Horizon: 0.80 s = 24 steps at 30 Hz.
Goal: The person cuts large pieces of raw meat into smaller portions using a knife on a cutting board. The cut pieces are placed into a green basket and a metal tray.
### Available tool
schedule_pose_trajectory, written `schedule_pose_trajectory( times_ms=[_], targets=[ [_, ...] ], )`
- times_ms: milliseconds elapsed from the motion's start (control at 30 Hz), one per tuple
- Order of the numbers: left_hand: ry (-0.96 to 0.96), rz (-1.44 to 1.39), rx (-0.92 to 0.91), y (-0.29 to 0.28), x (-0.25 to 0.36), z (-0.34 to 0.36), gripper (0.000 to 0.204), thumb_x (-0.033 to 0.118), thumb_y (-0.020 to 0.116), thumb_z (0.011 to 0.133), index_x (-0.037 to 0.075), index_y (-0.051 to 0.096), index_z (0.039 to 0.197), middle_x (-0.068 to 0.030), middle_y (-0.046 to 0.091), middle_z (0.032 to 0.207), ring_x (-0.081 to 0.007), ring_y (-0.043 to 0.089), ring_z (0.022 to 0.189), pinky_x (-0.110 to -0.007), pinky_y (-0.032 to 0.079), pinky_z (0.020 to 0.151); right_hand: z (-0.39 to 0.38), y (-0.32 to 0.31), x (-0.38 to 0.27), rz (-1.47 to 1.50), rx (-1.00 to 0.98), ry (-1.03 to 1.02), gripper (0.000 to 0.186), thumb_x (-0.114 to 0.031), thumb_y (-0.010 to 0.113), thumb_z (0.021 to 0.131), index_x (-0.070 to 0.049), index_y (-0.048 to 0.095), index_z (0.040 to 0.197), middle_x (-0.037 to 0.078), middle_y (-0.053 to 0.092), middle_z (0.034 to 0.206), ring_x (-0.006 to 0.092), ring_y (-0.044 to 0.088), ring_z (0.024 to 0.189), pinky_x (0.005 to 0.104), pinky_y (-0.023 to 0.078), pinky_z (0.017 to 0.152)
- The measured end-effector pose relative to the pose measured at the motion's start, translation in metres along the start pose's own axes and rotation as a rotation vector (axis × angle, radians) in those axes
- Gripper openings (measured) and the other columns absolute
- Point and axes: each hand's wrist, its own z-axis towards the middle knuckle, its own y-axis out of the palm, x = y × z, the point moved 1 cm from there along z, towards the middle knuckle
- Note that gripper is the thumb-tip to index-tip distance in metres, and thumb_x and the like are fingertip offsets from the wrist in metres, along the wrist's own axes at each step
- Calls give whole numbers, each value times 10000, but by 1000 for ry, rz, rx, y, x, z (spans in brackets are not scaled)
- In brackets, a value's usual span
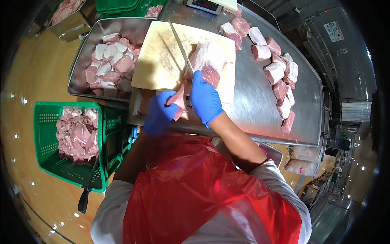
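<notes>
My right hand (205, 99), in a blue glove, is closed round the handle of a long knife (180, 45). The blade slants away to the far left over a pale cutting board (148, 57). Just right of the blade lies a large raw meat piece (213, 61), with white fat on top and pink flesh facing me. My left hand (156, 114), also gloved in blue, pinches a thin strip of meat (178, 103) that hangs over the board's near edge. Whether this strip still joins the large piece is hard to see behind my right hand.
On the steel table (252, 97), meat chunks (280, 87) lie scattered right of the board. A metal tub (77, 83) of cut meat stands to the left. Nearer, a green crate (44, 142) holds trimmings (77, 136). A scale (205, 6) sits at the far edge.
</notes>
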Motion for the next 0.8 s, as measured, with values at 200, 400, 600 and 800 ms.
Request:
schedule_pose_trajectory(
  times_ms=[200,400,600,800],
  targets=[
    [-132,-339,152,-42,-37,20,189,98,633,794,-5,705,934,-13,655,775,-107,612,695,-291,518,662,-84,-18,41,-151,-382,67,228,-23,496,925,49,412,1125,306,659,769,472,679,712,540,549,644],
    [203,444,457,-171,-61,-59,338,67,608,826,-20,701,1139,-127,635,1254,-237,619,1109,-372,521,926,-141,-111,69,-183,-618,176,200,-99,525,982,-3,461,1146,280,658,750,494,658,690,582,512,610],
    [-505,642,889,-284,-53,-174,316,100,634,887,-20,676,1176,-187,726,1084,-335,701,949,-431,562,803,-148,-96,99,253,-75,155,200,-119,564,1027,18,469,1137,242,661,767,442,662,646,484,486,539],
    [-106,-109,519,-120,-25,-15,430,175,703,944,18,593,1328,-156,649,1212,-230,631,1075,-362,525,924,-100,-68,102,806,254,320,231,-176,531,1075,27,493,1178,85,634,700,131,584,536,296,465,485]
  ],
)
